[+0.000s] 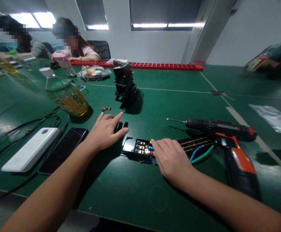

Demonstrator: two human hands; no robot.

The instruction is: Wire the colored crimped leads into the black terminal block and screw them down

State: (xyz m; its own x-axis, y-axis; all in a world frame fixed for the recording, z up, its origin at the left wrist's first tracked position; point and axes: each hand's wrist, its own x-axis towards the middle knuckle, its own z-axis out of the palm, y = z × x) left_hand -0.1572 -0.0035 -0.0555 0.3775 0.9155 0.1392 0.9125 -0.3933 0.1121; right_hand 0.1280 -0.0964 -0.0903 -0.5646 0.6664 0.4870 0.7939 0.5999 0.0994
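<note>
My left hand (pixel 108 130) is held low over the green table with its fingers spread and nothing in them. Just beyond its fingertips lie a few small brass-coloured screws or fittings (pixel 105 109). My right hand (pixel 170 158) is closed over the wired end of a black terminal block (pixel 134 148). Brass screw terminals show on the block's top, with yellow, blue and red wire ends beside my fingers. Blue and green wires (pixel 200 153) run out to the right, past dark strips with metal lines. My palm hides part of the block.
A cordless drill (pixel 227 132) lies at right, its bit pointing left. Behind my left hand stands a stack of black blocks (pixel 124 85). At left are a drink bottle (pixel 67 96), a white power bank (pixel 31 149), a phone (pixel 64 149) and cables. Two people sit across the table.
</note>
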